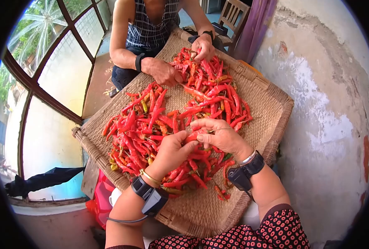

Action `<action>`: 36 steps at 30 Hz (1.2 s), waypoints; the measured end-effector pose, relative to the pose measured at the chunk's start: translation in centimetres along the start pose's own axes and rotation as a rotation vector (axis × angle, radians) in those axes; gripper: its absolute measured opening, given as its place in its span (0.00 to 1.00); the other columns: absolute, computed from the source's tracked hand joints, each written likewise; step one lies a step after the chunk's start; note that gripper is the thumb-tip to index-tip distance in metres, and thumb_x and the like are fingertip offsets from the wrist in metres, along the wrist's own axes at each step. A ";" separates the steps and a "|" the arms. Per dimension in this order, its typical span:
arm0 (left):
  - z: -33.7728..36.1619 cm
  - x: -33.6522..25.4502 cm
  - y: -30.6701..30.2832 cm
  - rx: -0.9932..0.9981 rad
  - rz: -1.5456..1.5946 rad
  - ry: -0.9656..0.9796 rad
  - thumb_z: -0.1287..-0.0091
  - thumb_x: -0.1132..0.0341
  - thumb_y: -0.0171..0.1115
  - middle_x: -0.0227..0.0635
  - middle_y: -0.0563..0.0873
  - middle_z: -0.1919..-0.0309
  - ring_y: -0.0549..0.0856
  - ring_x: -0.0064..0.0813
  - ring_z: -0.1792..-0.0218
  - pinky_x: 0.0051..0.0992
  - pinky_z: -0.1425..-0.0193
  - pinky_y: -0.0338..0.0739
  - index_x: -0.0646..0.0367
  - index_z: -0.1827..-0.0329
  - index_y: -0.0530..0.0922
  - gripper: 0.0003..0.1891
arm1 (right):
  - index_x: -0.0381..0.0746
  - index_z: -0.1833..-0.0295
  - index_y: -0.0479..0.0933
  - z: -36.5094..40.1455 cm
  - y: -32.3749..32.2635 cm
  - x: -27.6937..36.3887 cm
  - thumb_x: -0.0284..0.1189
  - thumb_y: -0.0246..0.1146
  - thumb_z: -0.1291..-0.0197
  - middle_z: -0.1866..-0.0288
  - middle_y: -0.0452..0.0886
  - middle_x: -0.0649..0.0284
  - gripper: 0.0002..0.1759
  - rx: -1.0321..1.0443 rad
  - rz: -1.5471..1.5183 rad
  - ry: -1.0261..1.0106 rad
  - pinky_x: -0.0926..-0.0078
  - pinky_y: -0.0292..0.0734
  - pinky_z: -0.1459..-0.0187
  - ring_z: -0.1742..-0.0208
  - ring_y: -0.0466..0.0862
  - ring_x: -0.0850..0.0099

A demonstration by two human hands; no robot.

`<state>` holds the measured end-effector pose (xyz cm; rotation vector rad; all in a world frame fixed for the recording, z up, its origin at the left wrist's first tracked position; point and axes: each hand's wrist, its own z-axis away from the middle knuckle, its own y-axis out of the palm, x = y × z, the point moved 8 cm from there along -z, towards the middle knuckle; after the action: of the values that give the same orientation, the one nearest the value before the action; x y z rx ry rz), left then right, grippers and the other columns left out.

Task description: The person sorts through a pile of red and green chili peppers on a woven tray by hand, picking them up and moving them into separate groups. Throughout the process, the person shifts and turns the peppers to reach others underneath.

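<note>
Between my two hands is a red chili pepper [195, 135], held above the middle of a woven tray [264, 108]. My left hand [173, 150] is closed, its thumb and fingers gripping the pepper's left part. My right hand [225, 137] pinches the other end, near a thin stem. Under and around both hands lies a loose heap of red chili peppers [131, 146], with a few yellowish and green ones mixed in. A second heap of chili peppers [230, 97] spreads across the tray's far side.
Across the tray sits another person [151, 31], whose hands [163, 71] work in the far heap. Windows [60, 66] stand on the left, with a folded black umbrella [47, 181] below. A worn plaster wall [321, 116] rises close on the right. A wooden chair [234, 18] is behind.
</note>
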<state>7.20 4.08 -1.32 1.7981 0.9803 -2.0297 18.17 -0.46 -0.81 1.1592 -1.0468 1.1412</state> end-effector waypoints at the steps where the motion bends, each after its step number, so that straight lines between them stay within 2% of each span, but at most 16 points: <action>1: 0.1 -0.1 0.1 0.001 -0.108 -0.019 0.39 0.68 0.62 0.27 0.81 0.77 0.74 0.13 0.77 0.19 0.72 0.71 0.64 0.63 0.78 0.08 | 0.35 0.49 0.74 0.0 0.1 -0.1 0.26 0.60 0.42 0.71 0.78 0.69 0.15 0.014 0.067 0.002 0.86 0.72 0.72 0.74 0.74 0.85; 4: 0.1 -0.2 0.1 0.032 -0.325 0.001 0.41 0.69 0.63 0.31 0.80 0.80 0.76 0.14 0.77 0.21 0.72 0.72 0.65 0.63 0.77 0.08 | 0.35 0.55 0.77 0.2 -0.2 0.3 0.25 0.58 0.41 0.72 0.78 0.68 0.10 -0.016 0.150 -0.008 0.87 0.71 0.74 0.76 0.74 0.85; 7: 0.0 0.1 -0.2 0.003 -0.418 0.064 0.42 0.70 0.63 0.35 0.79 0.81 0.79 0.14 0.76 0.22 0.72 0.74 0.65 0.65 0.77 0.08 | 0.35 0.58 0.77 0.9 -2.9 2.4 0.26 0.57 0.41 0.73 0.78 0.68 0.08 -0.185 0.112 -0.003 0.87 0.72 0.74 0.77 0.75 0.84; 8: 0.0 0.2 -0.3 0.004 -0.414 0.065 0.42 0.70 0.63 0.35 0.79 0.81 0.79 0.14 0.76 0.22 0.72 0.74 0.65 0.65 0.77 0.08 | 0.35 0.56 0.76 0.9 -4.4 2.8 0.27 0.56 0.40 0.72 0.78 0.67 0.09 -0.266 0.100 -0.094 0.86 0.72 0.74 0.76 0.76 0.83; 10: -0.1 0.5 -0.3 0.010 -0.355 0.050 0.40 0.70 0.62 0.32 0.81 0.79 0.81 0.15 0.74 0.20 0.70 0.75 0.65 0.64 0.77 0.07 | 0.37 0.52 0.74 0.7 -7.5 3.2 0.29 0.56 0.39 0.69 0.80 0.64 0.11 -0.403 -0.300 -0.321 0.85 0.73 0.74 0.76 0.77 0.81; 14: -0.3 0.7 -0.4 -0.025 -0.186 0.068 0.37 0.71 0.59 0.30 0.83 0.76 0.80 0.14 0.74 0.17 0.71 0.75 0.64 0.62 0.76 0.05 | 0.36 0.48 0.71 1.2 -9.4 1.5 0.32 0.55 0.37 0.67 0.80 0.61 0.15 -0.574 -0.488 -0.219 0.84 0.74 0.75 0.75 0.79 0.79; 17: -0.2 1.3 -0.7 -0.082 0.297 -0.091 0.35 0.71 0.56 0.30 0.83 0.74 0.79 0.14 0.75 0.16 0.72 0.73 0.62 0.61 0.74 0.04 | 0.35 0.47 0.72 0.7 -6.6 -1.0 0.35 0.54 0.37 0.67 0.80 0.62 0.18 -0.402 -0.205 0.026 0.84 0.73 0.77 0.76 0.79 0.79; 18: -0.3 1.1 -0.7 -0.072 0.401 -0.099 0.34 0.71 0.54 0.30 0.83 0.72 0.78 0.12 0.74 0.14 0.72 0.71 0.60 0.60 0.73 0.03 | 0.35 0.46 0.72 0.6 -4.9 -0.6 0.35 0.57 0.39 0.64 0.81 0.59 0.19 -0.264 -0.028 0.071 0.83 0.76 0.69 0.69 0.81 0.78; 20: -0.4 0.7 -1.0 -0.046 0.521 -0.097 0.33 0.70 0.53 0.31 0.83 0.70 0.77 0.13 0.75 0.14 0.72 0.73 0.58 0.59 0.72 0.04 | 0.33 0.46 0.73 0.1 -1.6 0.0 0.35 0.59 0.41 0.60 0.81 0.58 0.21 -0.104 0.266 -0.022 0.79 0.75 0.57 0.59 0.81 0.76; 22: -0.4 0.9 -1.3 -0.082 0.618 -0.107 0.33 0.70 0.53 0.31 0.83 0.68 0.78 0.14 0.75 0.14 0.72 0.74 0.58 0.58 0.71 0.04 | 0.32 0.48 0.74 -0.1 0.0 -1.5 0.35 0.61 0.42 0.57 0.81 0.59 0.21 0.017 0.281 -0.070 0.76 0.72 0.49 0.52 0.78 0.75; 23: -0.5 0.9 -1.3 -0.081 0.613 -0.103 0.33 0.70 0.53 0.31 0.83 0.68 0.78 0.14 0.75 0.14 0.72 0.74 0.58 0.58 0.71 0.04 | 0.32 0.50 0.75 -0.1 0.9 -0.9 0.36 0.61 0.42 0.60 0.81 0.61 0.20 0.057 0.344 -0.152 0.75 0.73 0.52 0.57 0.78 0.77; 27: -0.5 1.0 -1.2 -0.051 0.683 -0.095 0.33 0.69 0.54 0.31 0.82 0.67 0.79 0.16 0.74 0.16 0.69 0.76 0.58 0.58 0.71 0.05 | 0.34 0.59 0.77 0.5 1.6 -0.7 0.35 0.62 0.42 0.68 0.80 0.65 0.14 0.163 0.446 -0.032 0.77 0.71 0.61 0.65 0.75 0.80; 29: -0.5 1.0 -1.1 -0.056 0.677 -0.087 0.33 0.69 0.54 0.32 0.82 0.66 0.80 0.16 0.73 0.17 0.68 0.77 0.59 0.57 0.71 0.05 | 0.34 0.64 0.77 0.4 1.0 -1.1 0.33 0.61 0.43 0.73 0.78 0.68 0.11 0.105 0.242 0.016 0.81 0.71 0.66 0.70 0.74 0.83; 32: -0.6 1.0 -1.1 -0.033 0.671 -0.092 0.34 0.69 0.55 0.33 0.82 0.65 0.81 0.18 0.70 0.19 0.65 0.79 0.60 0.54 0.71 0.08 | 0.34 0.69 0.77 0.7 0.1 -1.3 0.32 0.61 0.42 0.77 0.77 0.70 0.11 0.069 0.315 0.145 0.83 0.70 0.72 0.76 0.74 0.84; 34: -0.5 1.8 -1.5 -0.072 0.483 -0.188 0.34 0.69 0.56 0.33 0.81 0.63 0.82 0.20 0.67 0.21 0.63 0.79 0.62 0.52 0.71 0.11 | 0.35 0.71 0.77 0.6 -1.4 -0.7 0.31 0.60 0.42 0.78 0.77 0.71 0.10 0.032 0.348 0.123 0.82 0.71 0.75 0.80 0.74 0.82; 36: -0.6 2.1 -1.3 -0.064 0.517 -0.185 0.35 0.70 0.56 0.33 0.81 0.62 0.81 0.20 0.66 0.21 0.62 0.80 0.62 0.51 0.71 0.11 | 0.36 0.70 0.77 0.3 -3.1 -0.1 0.31 0.59 0.42 0.78 0.77 0.70 0.10 -0.040 0.329 0.113 0.84 0.71 0.75 0.79 0.74 0.82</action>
<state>6.48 5.97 -2.91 1.5863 0.4576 -1.7709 21.25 -0.91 -1.25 0.8998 -1.1950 1.4183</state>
